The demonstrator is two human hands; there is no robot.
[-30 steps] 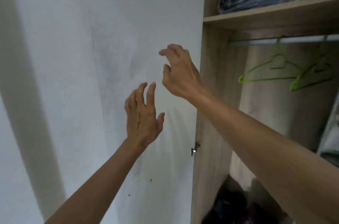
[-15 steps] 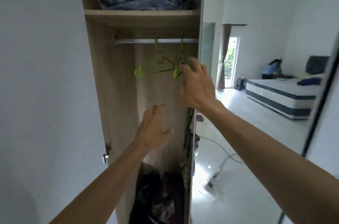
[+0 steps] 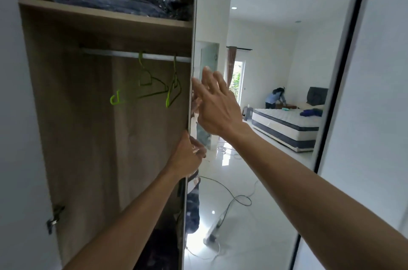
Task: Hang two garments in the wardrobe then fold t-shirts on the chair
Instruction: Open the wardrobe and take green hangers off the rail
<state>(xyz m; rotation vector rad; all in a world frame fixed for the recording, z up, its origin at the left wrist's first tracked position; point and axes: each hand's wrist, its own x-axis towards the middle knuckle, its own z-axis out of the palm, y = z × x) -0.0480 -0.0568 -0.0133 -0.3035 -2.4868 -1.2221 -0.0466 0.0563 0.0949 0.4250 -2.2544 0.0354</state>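
Both forearms are bare right up to the lower frame edge, with no sleeve or cuff in view. The left hand [image 3: 187, 157] and the right hand [image 3: 217, 106] wear no gloves. Neither wrist carries a watch or band. Tendons ridge the back of the right hand.

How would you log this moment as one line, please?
stage: opening wardrobe | left hand: gripping mirror door edge | right hand: open, against door | hangers: two, empty, on rail

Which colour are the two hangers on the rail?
Bright green hangers; the head view shows them.
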